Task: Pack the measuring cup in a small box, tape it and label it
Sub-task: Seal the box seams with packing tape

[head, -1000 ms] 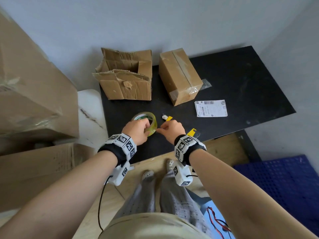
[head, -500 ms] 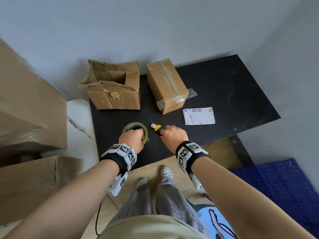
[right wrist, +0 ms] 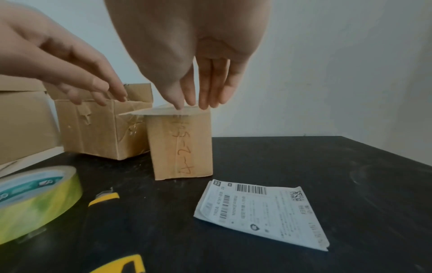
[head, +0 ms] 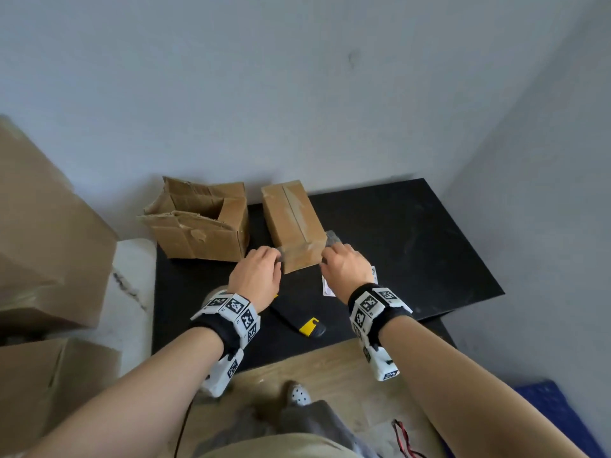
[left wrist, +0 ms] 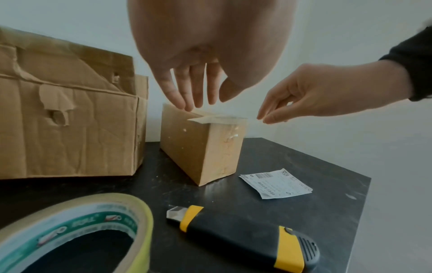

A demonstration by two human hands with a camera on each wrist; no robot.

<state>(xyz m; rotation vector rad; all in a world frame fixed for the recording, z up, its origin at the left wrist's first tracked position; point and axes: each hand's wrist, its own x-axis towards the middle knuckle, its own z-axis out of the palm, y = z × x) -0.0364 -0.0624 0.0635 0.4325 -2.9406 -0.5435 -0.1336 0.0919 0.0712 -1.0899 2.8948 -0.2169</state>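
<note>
While a strip of clear tape (left wrist: 218,119) lies across the near top edge of the small sealed box (head: 292,223), both hands are at its ends: the left hand (head: 257,277) has its fingers (left wrist: 187,96) straight and pointing down, tips touching the tape and the box top at its left end, and the right hand (head: 345,267) holds its thumb and fingers close together at the strip's right end; whether they truly pinch it cannot be told. Seen from the head camera, the small box stands on the black bench (head: 413,246) at about 12 o'clock from the hands, its flaps closed and an older band of tape running lengthwise along its top; the measuring cup is not visible. Orange handwriting marks the box's near face in the right wrist view. At 10 o'clock from the small box, just beside it, sits an open, torn cardboard carton (head: 198,223). A printed shipping label (right wrist: 261,210) lies flat on the bench at 5 o'clock from the box, near it. Toward the near edge rest a yellow-and-black utility knife (left wrist: 245,238) with its blade showing and, to its left, a roll of packing tape (left wrist: 77,230) lying flat.
</note>
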